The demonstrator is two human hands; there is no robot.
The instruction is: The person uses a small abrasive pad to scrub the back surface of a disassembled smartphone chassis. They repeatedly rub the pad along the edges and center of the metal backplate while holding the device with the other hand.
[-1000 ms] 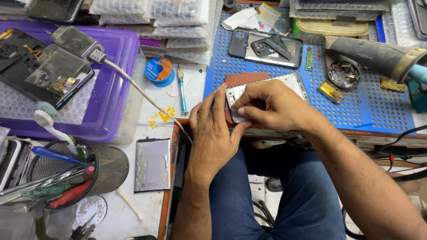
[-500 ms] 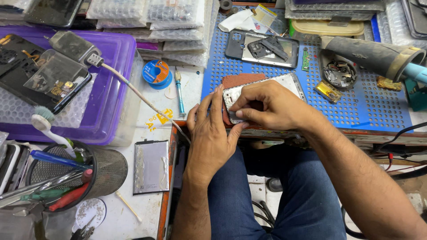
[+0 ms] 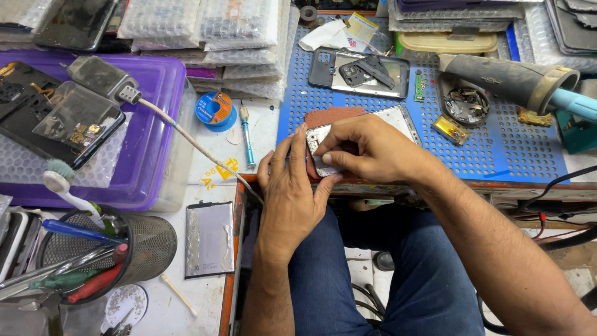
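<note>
A silver phone frame (image 3: 398, 118) is held flat on the blue perforated mat (image 3: 497, 149) at the near edge of the tabletop (image 3: 217, 298). It is steadied by the left hand (image 3: 292, 193), whose fingers are spread along its left side. The right hand (image 3: 367, 149) is laid over it, fingers pinched together on its lower part. A brown pad (image 3: 333, 116) lies just behind, and a second opened phone (image 3: 360, 74) farther back.

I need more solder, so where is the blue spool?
In the head view, the blue spool lies left of the blue perforated mat, beside the purple tray, above and left of the left hand.
</note>
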